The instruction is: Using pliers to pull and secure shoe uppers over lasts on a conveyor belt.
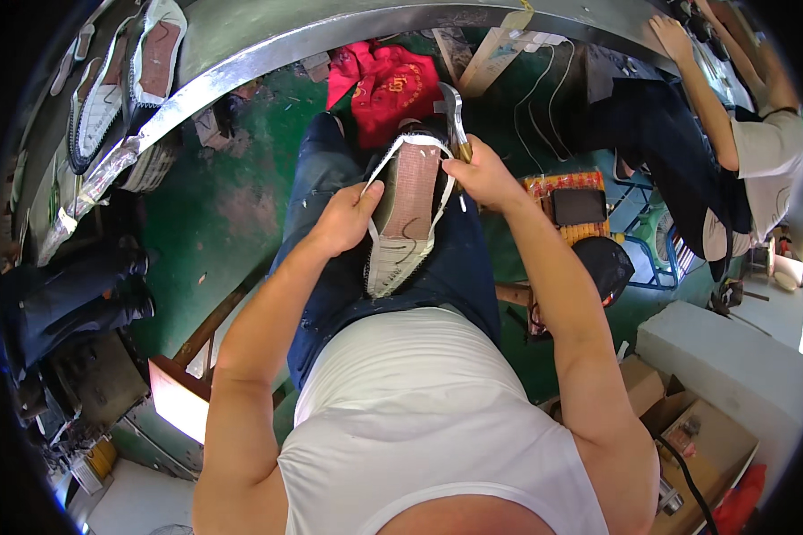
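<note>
On my lap lies a shoe [412,192], bottom up, with a reddish-brown insole and a pale heel end toward my body. A white strip [443,214] runs loosely around its edge, looping over the toe and along both sides. My left hand [350,218] pinches this strip at the shoe's left edge, thumb on top. At the right edge my right hand [484,174] has its fingers closed around the handle of a claw hammer [452,111], metal head pointing away from me. Its thumb and finger also press the strip near the toe.
A metal-edged bench [330,37] curves across the far side, bearing several similar shoes [158,58] at left. Red cloth [388,85] lies beyond my knees. To the right sits another person [767,147]; a dark-trousered leg [71,303] shows at left. An open cardboard box [709,446] stands at lower right.
</note>
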A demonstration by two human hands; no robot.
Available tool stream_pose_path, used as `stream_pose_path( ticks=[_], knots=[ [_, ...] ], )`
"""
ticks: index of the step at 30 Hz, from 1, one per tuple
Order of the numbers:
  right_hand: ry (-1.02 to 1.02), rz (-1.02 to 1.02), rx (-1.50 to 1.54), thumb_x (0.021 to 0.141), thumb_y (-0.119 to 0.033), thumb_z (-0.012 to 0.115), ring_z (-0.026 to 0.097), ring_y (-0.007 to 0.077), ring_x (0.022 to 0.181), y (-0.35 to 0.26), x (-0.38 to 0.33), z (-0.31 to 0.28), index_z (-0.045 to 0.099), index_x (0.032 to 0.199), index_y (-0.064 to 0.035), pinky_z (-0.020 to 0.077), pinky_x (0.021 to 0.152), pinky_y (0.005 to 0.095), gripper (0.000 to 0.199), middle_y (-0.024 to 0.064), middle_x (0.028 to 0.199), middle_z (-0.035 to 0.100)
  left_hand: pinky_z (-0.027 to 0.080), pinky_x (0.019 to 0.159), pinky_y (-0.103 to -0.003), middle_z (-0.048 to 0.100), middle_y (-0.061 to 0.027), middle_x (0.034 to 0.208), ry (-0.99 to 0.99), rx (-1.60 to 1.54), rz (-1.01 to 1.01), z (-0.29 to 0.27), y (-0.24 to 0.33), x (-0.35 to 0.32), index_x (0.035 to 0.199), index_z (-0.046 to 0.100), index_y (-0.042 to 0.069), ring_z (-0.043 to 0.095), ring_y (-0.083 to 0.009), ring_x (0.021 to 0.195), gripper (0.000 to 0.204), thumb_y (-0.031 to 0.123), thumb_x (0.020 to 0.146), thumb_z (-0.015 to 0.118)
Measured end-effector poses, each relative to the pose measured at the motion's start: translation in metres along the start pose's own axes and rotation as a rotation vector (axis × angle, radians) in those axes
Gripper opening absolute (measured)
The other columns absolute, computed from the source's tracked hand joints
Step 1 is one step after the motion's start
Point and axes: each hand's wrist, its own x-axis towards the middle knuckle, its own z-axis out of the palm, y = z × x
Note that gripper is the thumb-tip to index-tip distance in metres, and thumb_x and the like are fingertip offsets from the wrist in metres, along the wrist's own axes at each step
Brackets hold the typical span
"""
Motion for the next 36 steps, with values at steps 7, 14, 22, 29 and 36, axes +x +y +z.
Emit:
stream_pose_path(
  ticks=[7, 14, 22, 29, 36],
  knots=[
    [-0.116, 0.135, 0.076, 0.092, -0.022, 0.063, 0.052, 0.0081, 0.071, -0.004, -0.017, -0.022, 0.052, 0.110, -0.0018, 0.0451, 0.062, 0.0263, 0.028, 0.0015, 0.087, 0.058, 0.047, 0.087, -0.025, 0.062, -0.0081, 0.123, -0.245, -0.313, -0.182, -0.003, 0.026, -0.011, 0.149, 0.041, 0.006, 0.059, -0.0132, 0.102, 0.077, 0.000, 0.074, 0.055],
    [-0.420, 0.148, -0.607, 0.092, -0.016, 0.061, 0.066, 0.0327, 0.086, -0.070, -0.108, -0.016, 0.055, 0.127, 0.0015, 0.0513, 0.080, 0.0400, 0.040, 0.0183, 0.093, 0.068, 0.033, 0.108, -0.027, 0.039, -0.0142, 0.151, -0.295, -0.488, -0.029, 0.017, -0.025, -0.038, 0.157, 0.010, 0.003, 0.044, -0.0201, 0.131, 0.098, -0.003, 0.074, 0.060],
    [-0.383, -0.315, -1.017, 0.088, -0.009, 0.060, 0.060, 0.0376, 0.108, -0.078, -0.114, 0.015, 0.051, 0.128, 0.0106, 0.0499, 0.091, 0.0427, 0.045, 0.0246, 0.116, 0.061, 0.018, 0.118, -0.031, 0.024, -0.0106, 0.160, -0.212, -0.524, 0.118, 0.049, -0.044, -0.057, 0.158, 0.006, 0.006, 0.026, -0.0199, 0.145, 0.090, -0.002, 0.082, 0.054],
    [-0.628, -0.142, -1.057, 0.088, -0.018, 0.061, 0.066, 0.0406, 0.080, -0.066, -0.101, 0.022, 0.060, 0.098, 0.0037, 0.0526, 0.070, 0.0488, 0.024, 0.0190, 0.085, 0.067, 0.026, 0.115, -0.031, 0.035, -0.0149, 0.155, 0.112, -0.888, -0.224, 0.062, -0.008, -0.049, 0.155, 0.022, 0.001, 0.037, -0.0233, 0.140, 0.067, 0.046, 0.105, 0.030],
    [-0.454, -0.074, -0.719, 0.089, -0.018, 0.061, 0.064, 0.0418, 0.089, -0.049, -0.121, 0.040, 0.057, 0.103, 0.0065, 0.0510, 0.082, 0.0478, 0.028, 0.0256, 0.093, 0.065, 0.042, 0.104, -0.039, 0.063, -0.0269, 0.123, 0.393, -0.104, -0.020, 0.068, -0.036, -0.029, 0.140, 0.051, 0.003, 0.057, -0.0401, 0.121, 0.057, 0.042, 0.105, 0.029]
  ],
)
